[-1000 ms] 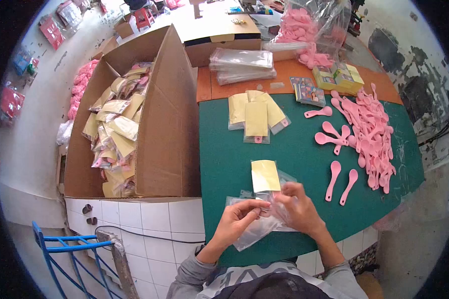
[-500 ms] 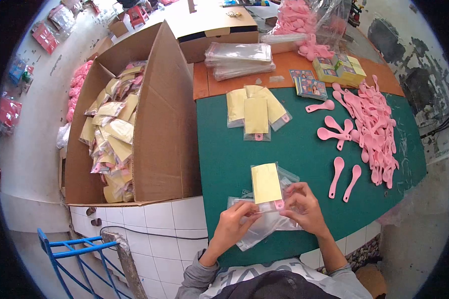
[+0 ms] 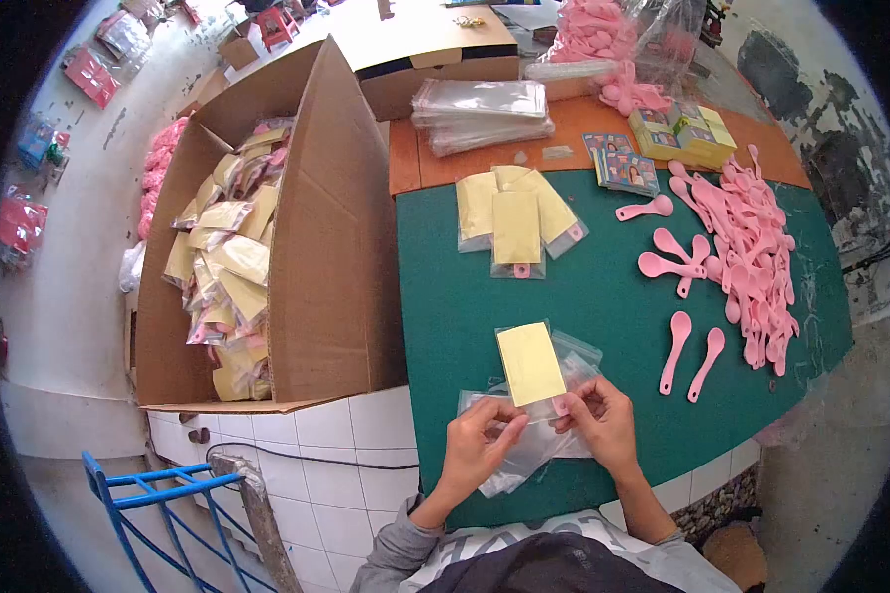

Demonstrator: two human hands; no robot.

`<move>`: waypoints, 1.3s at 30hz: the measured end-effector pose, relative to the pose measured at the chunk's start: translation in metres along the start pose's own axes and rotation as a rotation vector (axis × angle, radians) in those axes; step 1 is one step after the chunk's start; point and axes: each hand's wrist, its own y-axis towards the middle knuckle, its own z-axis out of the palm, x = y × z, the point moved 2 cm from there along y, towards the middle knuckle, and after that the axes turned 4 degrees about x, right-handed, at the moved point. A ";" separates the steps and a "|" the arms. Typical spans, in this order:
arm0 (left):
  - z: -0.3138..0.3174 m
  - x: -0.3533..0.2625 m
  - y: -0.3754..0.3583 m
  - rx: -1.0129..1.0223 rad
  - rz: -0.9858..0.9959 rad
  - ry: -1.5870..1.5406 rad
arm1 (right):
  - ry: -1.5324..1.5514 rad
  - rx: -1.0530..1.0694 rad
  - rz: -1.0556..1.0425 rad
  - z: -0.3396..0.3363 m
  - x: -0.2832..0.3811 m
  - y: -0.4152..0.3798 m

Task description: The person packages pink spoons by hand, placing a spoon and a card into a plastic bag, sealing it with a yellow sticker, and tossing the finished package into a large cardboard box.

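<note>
A clear plastic bag with a yellow card [image 3: 530, 364] in it lies near the table's front edge. My left hand [image 3: 480, 445] is closed on the lower left corner of this bag, thumb and fingers pinched. At the lower right corner, my right hand [image 3: 605, 425] pinches the bag beside the pink end of a spoon handle [image 3: 561, 404]; the rest of that spoon is hidden behind the card. Loose clear plastic bags [image 3: 524, 450] lie flat under both hands. Farther back are several filled bags with yellow cards [image 3: 516, 227], overlapping on the green table top.
Many pink spoons [image 3: 752, 257] are heaped at the right, with a few loose ones beside them. Stacked clear bags [image 3: 483, 114], printed cards [image 3: 623, 166] and card blocks [image 3: 684, 138] stand at the back. A cardboard box [image 3: 331, 257] of filled bags is at left, above a blue metal rack [image 3: 173, 486].
My right hand has moved in and closed its fingers on the bag's lower right corner, where they were more spread. The whole view has shifted slightly.
</note>
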 end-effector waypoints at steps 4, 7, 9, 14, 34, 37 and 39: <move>0.000 0.001 0.000 -0.022 -0.050 -0.049 | -0.040 -0.025 -0.028 0.001 -0.003 0.002; 0.000 0.003 0.001 -0.028 -0.079 -0.123 | 0.006 -0.031 -0.042 0.004 -0.001 0.003; 0.002 -0.001 0.002 -0.082 -0.120 -0.230 | 0.024 -0.027 -0.075 0.005 -0.003 0.004; 0.000 0.017 -0.001 -0.048 -0.079 -0.313 | -0.007 0.040 -0.069 0.010 0.000 0.001; -0.005 -0.038 0.077 0.041 0.297 0.715 | -1.471 -0.443 -0.491 -0.144 0.066 0.104; 0.015 -0.022 0.061 0.062 0.193 0.737 | -1.439 -0.383 -0.470 -0.165 0.047 0.102; 0.016 -0.015 0.069 0.113 0.145 0.576 | -1.360 -0.315 -0.487 -0.174 0.039 0.102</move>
